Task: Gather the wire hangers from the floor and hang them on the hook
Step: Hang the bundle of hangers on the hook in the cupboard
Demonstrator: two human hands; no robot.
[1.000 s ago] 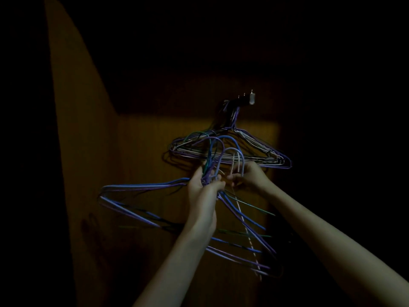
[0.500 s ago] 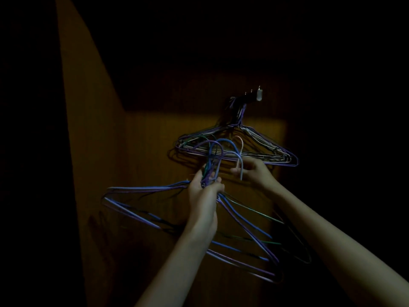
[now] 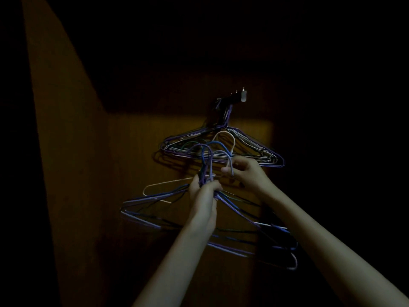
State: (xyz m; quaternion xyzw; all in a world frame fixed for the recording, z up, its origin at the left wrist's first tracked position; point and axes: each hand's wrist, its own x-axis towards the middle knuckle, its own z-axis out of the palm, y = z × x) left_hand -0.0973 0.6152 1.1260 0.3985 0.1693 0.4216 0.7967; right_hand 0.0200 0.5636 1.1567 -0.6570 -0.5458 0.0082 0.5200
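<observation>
the left hand (image 3: 204,193) grips a bundle of wire hangers (image 3: 221,214) by their twisted necks, fingers curled tight round the wires, so the triangular bodies fan out below and to either side of the wrist. just right of it and a little higher, the right hand (image 3: 244,173) pinches the tip of one pale hook loop between thumb and fingertips; the other loops, blue and purple, stand up between the two hands.

a moment ago the cream hanger (image 3: 168,183) lay tucked in among the others. now its loop rises clear above the coloured ones, higher than both hands, and its rounded shoulder pokes out to the left of the left hand, apart from the rest of the bundle. the right hand has shifted from the back of the cluster to the front loop and is sorting the hooks rather than lifting the whole set. both hands sit slightly higher than before.

above and just right of the right hand, the wall hook (image 3: 238,99) already carries a dense stack of hung hangers (image 3: 223,151), their bars passing just behind the raised loops. the wooden panel (image 3: 137,162) behind is dim, and the scene is too dark to count the wires.

this looks like the loops being lined up so they can go over the hook, one at a time or together. the gathering seems done; the hanging of this last bundle is not yet done, and tangled necks are the likely snag.
</observation>
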